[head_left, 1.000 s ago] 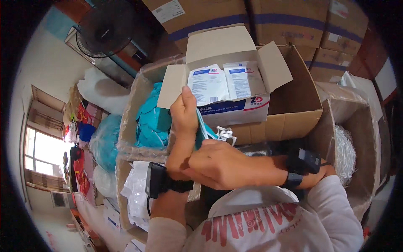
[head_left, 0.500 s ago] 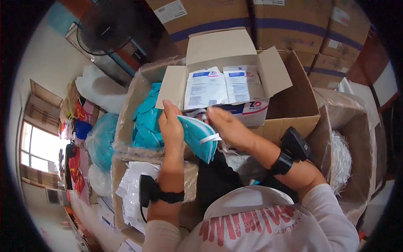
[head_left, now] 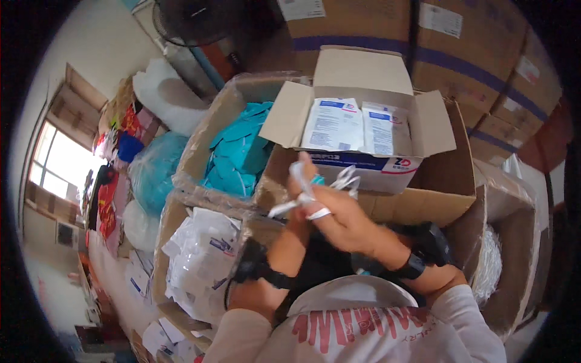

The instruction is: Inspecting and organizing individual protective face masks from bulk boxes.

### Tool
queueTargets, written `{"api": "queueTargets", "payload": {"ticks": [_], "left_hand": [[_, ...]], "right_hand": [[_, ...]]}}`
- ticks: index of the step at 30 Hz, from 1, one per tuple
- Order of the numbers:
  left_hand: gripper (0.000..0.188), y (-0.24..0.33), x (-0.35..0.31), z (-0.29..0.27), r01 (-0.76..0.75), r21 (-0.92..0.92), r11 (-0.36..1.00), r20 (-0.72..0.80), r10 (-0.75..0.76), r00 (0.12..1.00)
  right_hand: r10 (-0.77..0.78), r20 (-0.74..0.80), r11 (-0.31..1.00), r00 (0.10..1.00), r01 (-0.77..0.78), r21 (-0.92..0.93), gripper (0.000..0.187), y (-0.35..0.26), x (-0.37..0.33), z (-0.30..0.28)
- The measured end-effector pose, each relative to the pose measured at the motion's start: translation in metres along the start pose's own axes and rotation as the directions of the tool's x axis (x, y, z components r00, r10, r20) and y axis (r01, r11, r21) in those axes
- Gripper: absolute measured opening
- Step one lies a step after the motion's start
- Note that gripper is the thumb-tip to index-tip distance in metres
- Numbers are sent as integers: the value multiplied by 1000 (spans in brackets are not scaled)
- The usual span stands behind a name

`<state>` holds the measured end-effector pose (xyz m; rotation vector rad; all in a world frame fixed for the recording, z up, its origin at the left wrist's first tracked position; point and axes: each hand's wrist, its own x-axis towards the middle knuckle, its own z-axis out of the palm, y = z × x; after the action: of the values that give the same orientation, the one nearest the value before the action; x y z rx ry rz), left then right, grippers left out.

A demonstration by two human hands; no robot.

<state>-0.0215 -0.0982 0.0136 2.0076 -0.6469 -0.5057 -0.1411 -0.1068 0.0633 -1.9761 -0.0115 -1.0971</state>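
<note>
My two hands are close together in front of a carton holding an open white box. My right hand (head_left: 344, 219) is closed, gripping white elastic straps (head_left: 346, 179) that loop out around its fingers. Just behind it, my left hand (head_left: 296, 186) is closed on a teal face mask (head_left: 318, 179); only a small teal patch shows, and the rest is hidden by the hands. White bands also cross the fingers, blurred by motion. In the white box (head_left: 400, 175) stand two white printed pouches, a left pouch (head_left: 332, 126) and a right pouch (head_left: 380, 132).
On the left, a plastic-lined carton holds many teal masks (head_left: 237, 154). Nearer, another carton contains white pouches (head_left: 200, 266). A carton at right holds a bundle of white strips (head_left: 487, 266). Tall brown cartons (head_left: 463, 66) are stacked behind; a fan (head_left: 193, 21) stands at the back left.
The teal mask, broadly visible before, is now mostly hidden by my hands. My hands have come together, and the white straps are now spread around the fingers. The view has shifted.
</note>
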Motion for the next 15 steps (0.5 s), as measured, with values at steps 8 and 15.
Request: {"api": "queueTargets", "payload": {"ticks": [8,15], "left_hand": [[59,-103,107,-17,-509,274,816,-694,534,483],[72,-152,54,-73,270,-568,777,-211,-455,865]], "right_hand": [[155,267,943,951,-223,247,22,-43,-4,41],[688,127,698,714,-700,153,18,-33,-77,-90]]}}
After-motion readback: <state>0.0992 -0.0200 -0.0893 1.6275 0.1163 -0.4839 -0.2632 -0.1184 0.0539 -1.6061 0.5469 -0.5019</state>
